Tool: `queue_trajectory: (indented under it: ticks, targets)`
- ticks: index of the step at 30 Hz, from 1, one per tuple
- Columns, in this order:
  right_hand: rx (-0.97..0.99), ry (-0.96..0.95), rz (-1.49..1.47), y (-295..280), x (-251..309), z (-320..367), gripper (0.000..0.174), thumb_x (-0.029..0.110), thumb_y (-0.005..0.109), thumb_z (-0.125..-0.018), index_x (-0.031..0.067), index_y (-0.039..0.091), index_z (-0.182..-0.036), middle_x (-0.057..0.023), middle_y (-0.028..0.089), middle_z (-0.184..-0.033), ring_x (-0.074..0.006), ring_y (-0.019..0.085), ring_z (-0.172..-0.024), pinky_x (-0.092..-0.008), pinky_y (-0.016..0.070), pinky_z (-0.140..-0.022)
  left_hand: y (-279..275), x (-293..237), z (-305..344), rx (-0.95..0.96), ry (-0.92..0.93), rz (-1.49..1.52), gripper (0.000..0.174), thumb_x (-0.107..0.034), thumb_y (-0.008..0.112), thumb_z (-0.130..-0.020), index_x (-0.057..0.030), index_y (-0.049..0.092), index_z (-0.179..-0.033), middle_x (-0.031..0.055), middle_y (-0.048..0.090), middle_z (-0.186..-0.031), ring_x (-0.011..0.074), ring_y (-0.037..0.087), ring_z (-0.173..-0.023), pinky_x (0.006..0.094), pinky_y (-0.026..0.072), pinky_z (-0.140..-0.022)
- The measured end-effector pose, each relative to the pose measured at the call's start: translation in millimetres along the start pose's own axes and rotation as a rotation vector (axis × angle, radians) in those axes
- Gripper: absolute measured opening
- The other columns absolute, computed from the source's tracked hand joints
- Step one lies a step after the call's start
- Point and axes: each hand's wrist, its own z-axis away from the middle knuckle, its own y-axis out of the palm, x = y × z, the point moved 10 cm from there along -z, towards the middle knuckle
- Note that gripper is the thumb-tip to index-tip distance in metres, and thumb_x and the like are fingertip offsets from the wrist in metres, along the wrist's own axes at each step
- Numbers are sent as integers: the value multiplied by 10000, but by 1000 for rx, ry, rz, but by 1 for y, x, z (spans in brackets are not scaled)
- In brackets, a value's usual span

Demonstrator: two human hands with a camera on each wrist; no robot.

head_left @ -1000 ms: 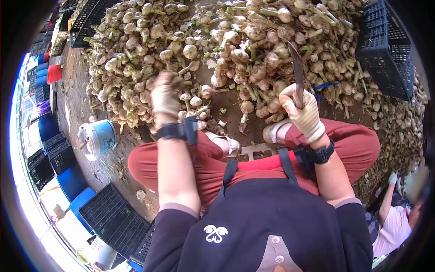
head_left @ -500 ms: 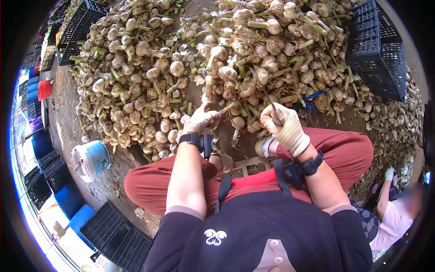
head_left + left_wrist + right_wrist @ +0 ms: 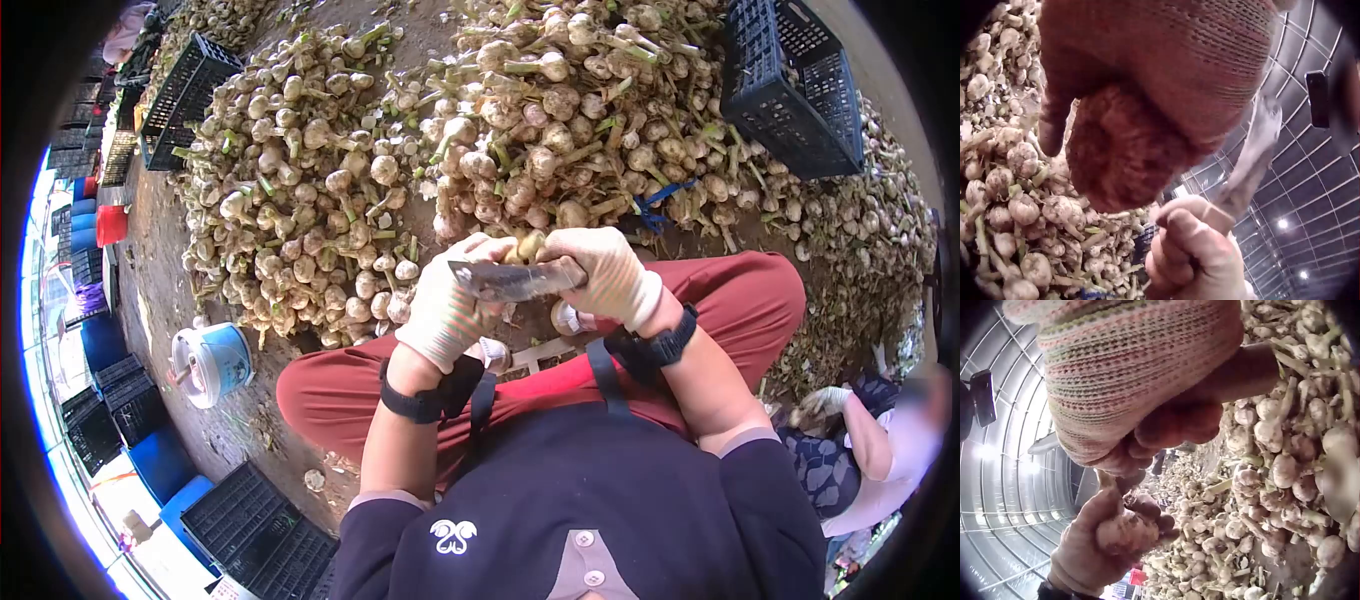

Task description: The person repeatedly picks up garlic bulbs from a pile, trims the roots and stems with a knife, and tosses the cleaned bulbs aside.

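Note:
Both hands wear knitted gloves and meet in front of the lap in the head view. My left hand [image 3: 447, 305] grips a garlic bulb [image 3: 1122, 150], whose root side faces the left wrist camera. In the right wrist view the bulb [image 3: 1125, 534] lies in the curled left fingers, its stem pointing up toward the other hand. My right hand [image 3: 610, 278] holds a knife by its handle [image 3: 1250, 374]. The broad, stained blade [image 3: 515, 281] reaches left, over the left hand in the head view. From the left wrist, the blade [image 3: 1252, 159] extends up and right.
Heaps of garlic with stems [image 3: 310, 190] [image 3: 560, 130] cover the ground ahead. A black crate [image 3: 790, 95] stands at the right, another crate [image 3: 185, 100] at far left. A white-and-blue bucket [image 3: 212, 365] is left of the knee. Another person [image 3: 880, 450] sits at lower right.
My left hand went to the right-hand heap, then came back with a garlic bulb. My right hand moved left, bringing the knife from upright to lying across the left hand.

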Motion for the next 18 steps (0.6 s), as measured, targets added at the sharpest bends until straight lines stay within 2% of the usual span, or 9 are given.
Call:
queue_trajectory:
  ticks: [2,4,5,7,8,11,13,15,18]
  targets:
    - [-18,53,24,4,-36,11,193,101,689,-705,107,605,-879,-120,616,-723,-333,610,-667,-368,491,-593,-2,-33,3,10,211,-203,152,-26,633,-768,-29,641,-919,95,617,-843,256,606,-753,301,491,-692]
    - [-25,194,41,12,-92,24,142,135,676,-733,119,594,-849,-125,595,-681,-351,586,-616,-372,487,-569,-16,-22,7,-44,-33,-135,223,-25,612,-800,-69,683,-1006,102,633,-956,190,611,-780,262,492,-694]
    - [-10,216,68,11,-97,27,76,72,629,-764,91,588,-826,-75,593,-641,-259,602,-577,-337,485,-561,-28,-31,8,-153,-16,-104,190,-2,644,-767,-59,687,-943,84,613,-883,182,597,-759,242,474,-666]
    - [-21,366,-334,6,-78,26,50,8,578,-789,58,581,-798,-6,574,-647,-124,579,-592,-286,477,-575,-39,-82,6,-271,296,-662,161,1,656,-775,-46,677,-927,82,603,-855,166,601,-741,241,478,-649]
    - [-10,366,-337,12,-71,26,50,8,578,-789,58,581,-798,-6,574,-647,-124,579,-592,-286,477,-575,-38,-80,11,-274,285,-665,161,1,656,-775,-46,677,-927,82,603,-855,166,601,-741,241,478,-649]
    - [93,523,-635,43,-78,29,29,20,586,-799,41,601,-813,-3,599,-741,-71,556,-705,-260,476,-657,-42,-56,13,-263,80,-439,142,-17,669,-794,-31,670,-936,60,616,-851,138,597,-710,233,485,-643]
    - [226,531,-463,59,-79,34,44,70,605,-799,45,614,-834,-4,627,-776,-87,565,-745,-268,479,-702,-48,-27,18,-456,-201,131,130,-57,673,-812,-12,660,-934,43,626,-844,119,595,-679,228,493,-624]
    - [251,488,-654,61,-53,30,79,97,619,-798,35,608,-847,-26,629,-758,-94,569,-752,-266,472,-723,-29,0,28,-473,-563,677,279,-72,715,-768,-3,596,-1011,52,628,-841,122,615,-704,265,528,-660]
    - [149,463,-609,47,-48,23,81,71,609,-783,27,583,-846,-36,600,-704,-111,562,-698,-294,467,-665,3,24,29,-284,-605,799,409,-76,723,-755,8,539,-1110,66,639,-937,119,619,-832,264,523,-728]
